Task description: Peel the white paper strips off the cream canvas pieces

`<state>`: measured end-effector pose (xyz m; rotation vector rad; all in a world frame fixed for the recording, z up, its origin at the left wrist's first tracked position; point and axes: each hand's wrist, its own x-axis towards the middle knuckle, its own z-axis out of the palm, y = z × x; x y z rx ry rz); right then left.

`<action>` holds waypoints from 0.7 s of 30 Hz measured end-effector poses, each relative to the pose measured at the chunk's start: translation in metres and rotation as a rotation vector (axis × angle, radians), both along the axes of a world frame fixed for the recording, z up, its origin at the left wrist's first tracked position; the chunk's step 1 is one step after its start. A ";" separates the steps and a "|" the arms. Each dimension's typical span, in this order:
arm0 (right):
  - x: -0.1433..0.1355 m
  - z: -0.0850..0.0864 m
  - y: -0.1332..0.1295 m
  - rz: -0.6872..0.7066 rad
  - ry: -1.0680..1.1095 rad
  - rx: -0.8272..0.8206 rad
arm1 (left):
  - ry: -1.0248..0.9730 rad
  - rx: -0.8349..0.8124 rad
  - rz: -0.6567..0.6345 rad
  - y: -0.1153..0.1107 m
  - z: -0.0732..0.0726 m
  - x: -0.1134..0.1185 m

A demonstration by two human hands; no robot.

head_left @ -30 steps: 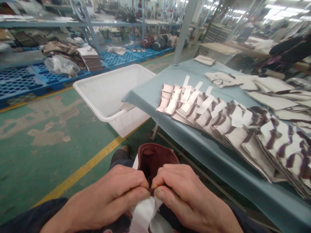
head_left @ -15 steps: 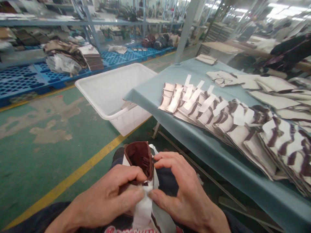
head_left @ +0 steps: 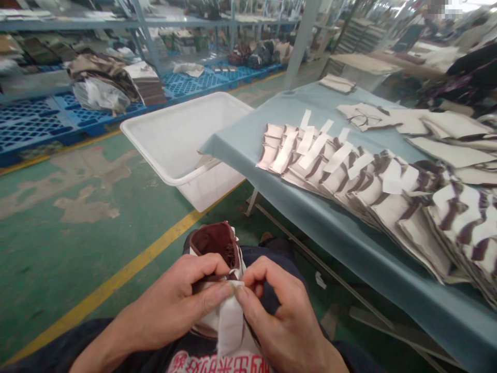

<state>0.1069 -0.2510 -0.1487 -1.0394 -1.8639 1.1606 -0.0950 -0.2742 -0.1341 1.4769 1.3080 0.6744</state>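
Observation:
Close to my body sits a small sewn piece [head_left: 213, 241], maroon inside and off-white outside, with its opening facing up. A white strip [head_left: 230, 324] hangs down from its near edge. My left hand [head_left: 174, 295] is closed on that edge, thumb on the top of the strip and index finger at the maroon side. From the right, my right hand [head_left: 287, 316] has its thumb and index finger closed together at the strip's upper corner. The thumbs almost meet. What lies between my right fingertips is partly hidden.
A table under blue-grey sheeting [head_left: 233, 147] stands at my right, bearing overlapping rows of off-white and maroon pieces [head_left: 334, 178] with white strips, and flat panels [head_left: 450, 147]. A white plastic tub [head_left: 155, 155] stands ahead. Blue pallets [head_left: 186, 85] and shelving lie beyond.
My right fingers were spread along the piece's right side; now they are drawn in, pinching beside my left thumb. The sewn piece has shifted slightly left, and the view has moved slightly.

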 end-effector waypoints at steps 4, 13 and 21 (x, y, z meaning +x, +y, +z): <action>0.001 0.004 0.004 0.021 0.016 -0.260 | 0.008 -0.034 -0.028 0.000 0.000 -0.001; 0.000 0.006 0.016 0.093 0.083 -0.503 | -0.005 -0.020 -0.061 -0.001 -0.001 -0.004; -0.004 0.002 0.018 0.095 0.068 -0.499 | 0.062 0.065 -0.032 -0.002 0.003 -0.008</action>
